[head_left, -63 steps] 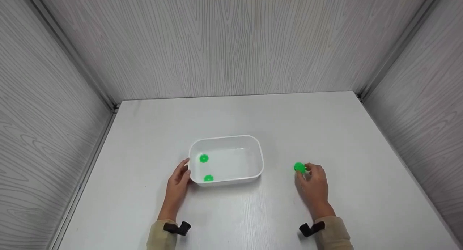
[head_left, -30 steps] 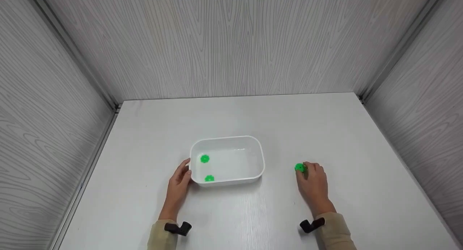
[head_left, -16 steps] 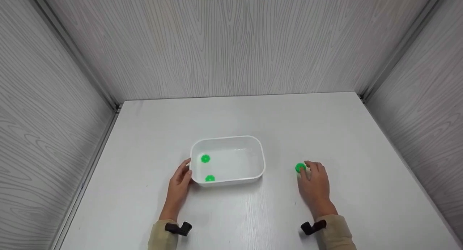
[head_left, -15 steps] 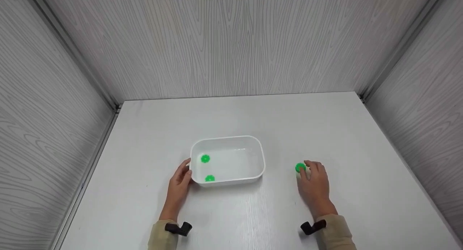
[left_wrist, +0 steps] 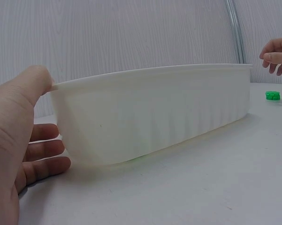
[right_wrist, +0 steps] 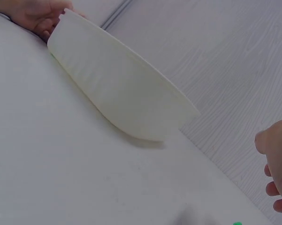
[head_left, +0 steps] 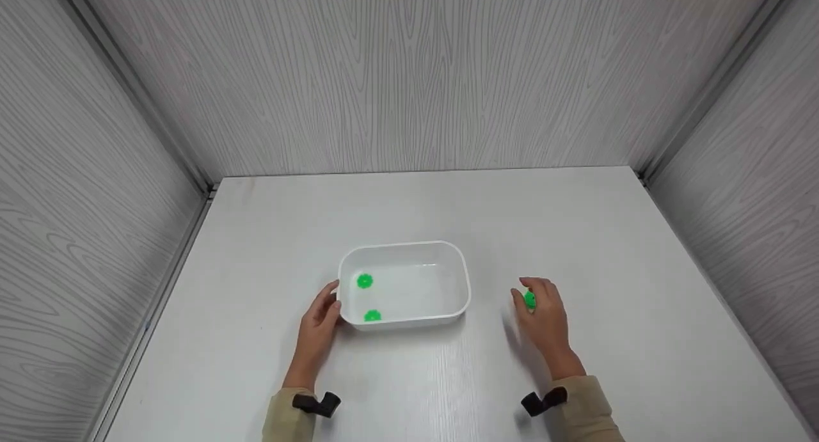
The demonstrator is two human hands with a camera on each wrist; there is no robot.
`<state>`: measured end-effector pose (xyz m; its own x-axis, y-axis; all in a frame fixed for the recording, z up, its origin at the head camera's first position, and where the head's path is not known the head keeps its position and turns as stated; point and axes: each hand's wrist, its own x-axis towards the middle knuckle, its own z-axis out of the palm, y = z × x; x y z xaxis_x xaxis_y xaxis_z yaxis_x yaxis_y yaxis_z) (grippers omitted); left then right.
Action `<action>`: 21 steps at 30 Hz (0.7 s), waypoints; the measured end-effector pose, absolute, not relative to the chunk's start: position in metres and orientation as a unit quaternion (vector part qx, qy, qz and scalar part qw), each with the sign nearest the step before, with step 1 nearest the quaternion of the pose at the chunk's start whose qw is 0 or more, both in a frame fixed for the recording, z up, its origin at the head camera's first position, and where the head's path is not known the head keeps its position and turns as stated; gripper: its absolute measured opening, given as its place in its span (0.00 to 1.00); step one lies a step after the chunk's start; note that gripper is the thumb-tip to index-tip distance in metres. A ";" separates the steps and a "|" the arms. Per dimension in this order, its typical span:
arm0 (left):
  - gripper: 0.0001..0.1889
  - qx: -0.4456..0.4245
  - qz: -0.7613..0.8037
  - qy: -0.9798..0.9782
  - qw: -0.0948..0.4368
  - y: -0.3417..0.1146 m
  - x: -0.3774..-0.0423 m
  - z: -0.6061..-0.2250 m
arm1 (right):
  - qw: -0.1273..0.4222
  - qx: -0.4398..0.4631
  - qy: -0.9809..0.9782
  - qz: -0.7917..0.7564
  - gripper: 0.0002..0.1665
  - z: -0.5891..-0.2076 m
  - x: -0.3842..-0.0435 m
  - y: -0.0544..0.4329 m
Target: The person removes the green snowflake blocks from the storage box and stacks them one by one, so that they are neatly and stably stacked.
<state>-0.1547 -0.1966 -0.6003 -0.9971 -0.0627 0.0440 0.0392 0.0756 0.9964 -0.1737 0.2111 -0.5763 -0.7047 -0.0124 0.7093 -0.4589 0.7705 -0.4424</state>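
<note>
A white rectangular plastic container (head_left: 419, 288) stands on the table, with two green flower-shaped pieces inside, one at the upper left (head_left: 365, 281) and one at the lower left (head_left: 372, 315). My left hand (head_left: 315, 336) holds its left end; in the left wrist view the thumb presses on the rim (left_wrist: 155, 72) and the other fingers lie by the outer wall. My right hand (head_left: 544, 317) hovers to the container's right, fingers spread and holding nothing. Below it, partly hidden, a thicker green scalloped piece (left_wrist: 272, 95) sits on the table.
The white tabletop (head_left: 409, 205) meets a wood-grain panel (head_left: 409, 77) at the back. Similar panels rise at the left (head_left: 83, 237) and right (head_left: 755, 173). Black wrist mounts (head_left: 317, 403) sit on both sleeves.
My right hand has let go of the green piece, lifted off the table and shifted left over it. The piece stays where it was. My left hand and the container have not moved.
</note>
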 end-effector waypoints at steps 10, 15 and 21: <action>0.22 -0.001 -0.670 -0.740 0.060 -0.197 -0.156 -0.610 | 0.354 0.184 -0.860 0.317 0.17 -0.551 -0.189 0.179; 0.23 0.001 -0.669 -0.741 0.056 -0.197 -0.155 -0.610 | 0.345 0.198 -0.860 0.319 0.18 -0.544 -0.191 0.164; 0.22 0.005 -0.669 -0.742 0.046 -0.198 -0.155 -0.609 | 0.327 0.214 -0.865 0.314 0.19 -0.537 -0.194 0.144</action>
<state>-0.1550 -0.1978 -0.6087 -0.9957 -0.0686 0.0626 0.0551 0.1059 0.9928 -0.1944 0.1439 -0.5368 -0.6947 -0.1658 0.7000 -0.5765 0.7103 -0.4040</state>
